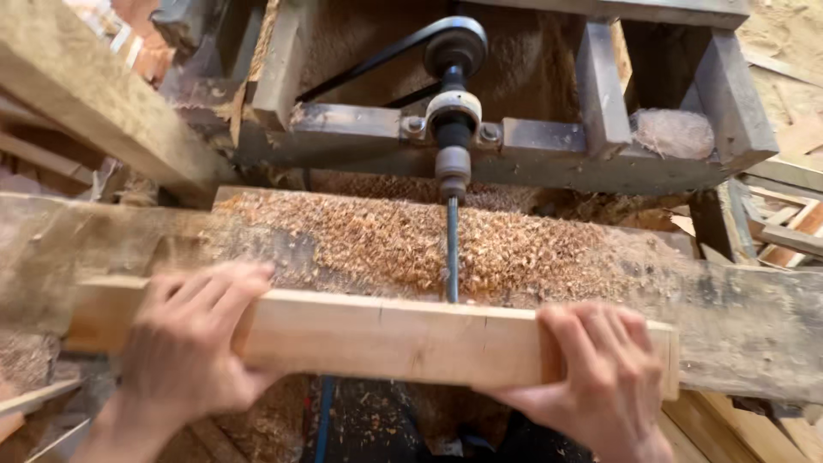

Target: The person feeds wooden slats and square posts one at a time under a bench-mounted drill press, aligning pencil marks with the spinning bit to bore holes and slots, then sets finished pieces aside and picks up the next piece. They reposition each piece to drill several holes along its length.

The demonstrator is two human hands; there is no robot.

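across the lower middle of the frame lies a pale wooden bar (386, 336), squared and long, held level on a worn plank table (754, 326). the left hand (193, 343), lower left, wraps over the bar's top with its fingers (227, 287) curled down the far side, closed on the wood. the right hand (591, 377), lower right, grips the bar near its right end the same way, fingers (600, 339) bent over the top edge and shut round it. a thin dark drill bit (451, 249) runs from the centre of the frame down to the bar's far edge, where it meets the wood about midway between the hands. the bit comes out of a chuck and bearing (453, 129) bolted to a rough frame (549, 150) at the top, with a black belt (377, 56) running off to the upper left. a heap of reddish wood shavings (377, 240) covers the table just behind the bar.
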